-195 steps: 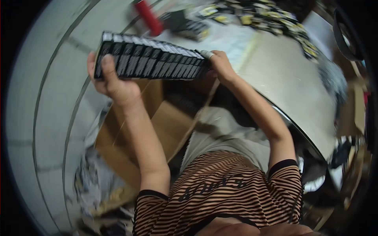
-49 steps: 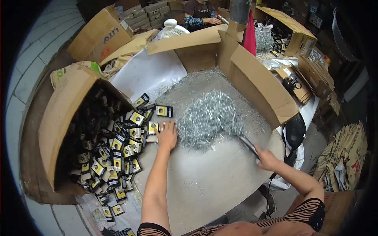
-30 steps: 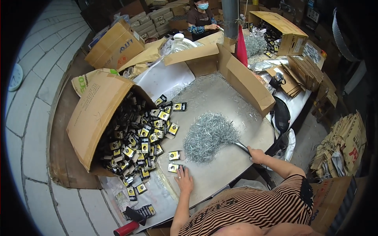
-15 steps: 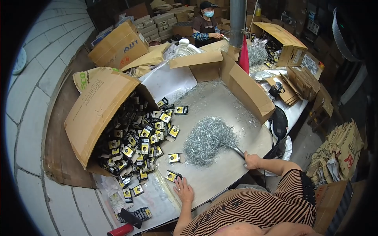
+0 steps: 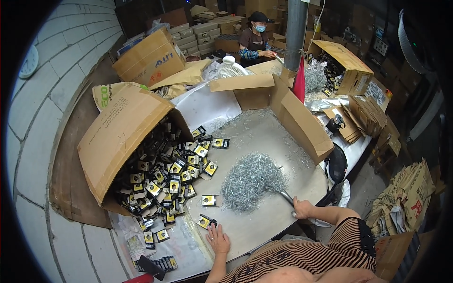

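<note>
My left hand (image 5: 218, 239) lies flat at the near edge of the table, fingers stretched out. Its fingertips reach the near edge of a small black and yellow box (image 5: 206, 221). Just beyond sits another such box (image 5: 208, 200), on its own. My right hand (image 5: 303, 207) is closed round a metal handle (image 5: 286, 196); the tool's far end is buried in a heap of small shiny metal pieces (image 5: 252, 181), so its kind is hidden. To the left, many more small boxes (image 5: 174, 183) spill out of a large carton (image 5: 123, 134) tipped on its side.
Bent cardboard walls (image 5: 302, 123) border the tabletop (image 5: 264, 226) at the back and right. A grey pole (image 5: 296, 40) rises behind them. Across the table a masked person (image 5: 255, 40) works with their hands. Another carton of small boxes (image 5: 347, 66) lies at the back right.
The whole scene sits slightly lower in the picture, as the view has tilted. Against the table, both hands, the handle and the heap look nearly unmoved.
</note>
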A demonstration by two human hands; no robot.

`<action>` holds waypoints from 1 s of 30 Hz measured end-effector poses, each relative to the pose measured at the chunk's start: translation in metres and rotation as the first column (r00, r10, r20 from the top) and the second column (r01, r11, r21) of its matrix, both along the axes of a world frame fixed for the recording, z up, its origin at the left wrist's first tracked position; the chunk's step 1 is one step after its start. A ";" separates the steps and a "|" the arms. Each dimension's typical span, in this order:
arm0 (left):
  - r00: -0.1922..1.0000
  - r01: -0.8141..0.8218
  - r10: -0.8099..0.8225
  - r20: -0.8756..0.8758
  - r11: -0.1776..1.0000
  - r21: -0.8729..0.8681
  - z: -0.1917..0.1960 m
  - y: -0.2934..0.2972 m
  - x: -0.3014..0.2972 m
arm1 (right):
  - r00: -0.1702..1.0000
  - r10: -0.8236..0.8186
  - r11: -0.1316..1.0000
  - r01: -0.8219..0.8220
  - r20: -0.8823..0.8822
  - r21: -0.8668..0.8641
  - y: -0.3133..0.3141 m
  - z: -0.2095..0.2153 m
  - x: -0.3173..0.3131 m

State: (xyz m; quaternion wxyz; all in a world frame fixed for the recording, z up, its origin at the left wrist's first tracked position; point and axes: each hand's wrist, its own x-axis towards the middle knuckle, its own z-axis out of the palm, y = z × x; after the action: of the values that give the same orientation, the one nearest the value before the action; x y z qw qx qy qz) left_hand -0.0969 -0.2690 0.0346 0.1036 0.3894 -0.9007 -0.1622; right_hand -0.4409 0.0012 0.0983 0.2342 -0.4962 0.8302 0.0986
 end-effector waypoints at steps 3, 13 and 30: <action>1.000 -0.008 0.008 0.001 0.999 0.039 0.001 0.000 -0.001 | 1.000 -0.014 1.000 0.014 -0.002 -0.006 0.001 -0.002 -0.001; 1.000 -0.001 0.001 -0.009 1.000 0.022 0.000 0.000 -0.001 | 1.000 0.011 0.999 -0.012 -0.029 -0.035 0.003 -0.011 -0.001; 1.000 0.006 -0.006 0.005 1.000 -0.002 0.002 0.002 -0.003 | 0.999 -0.045 0.998 0.044 -0.018 -0.033 0.004 -0.005 0.004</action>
State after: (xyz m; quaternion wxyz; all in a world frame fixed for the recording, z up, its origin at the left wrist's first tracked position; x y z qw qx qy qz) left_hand -0.1002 -0.2665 0.0368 0.1014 0.3870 -0.9023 -0.1607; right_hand -0.4374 0.0050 0.0938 0.2204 -0.4805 0.8447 0.0842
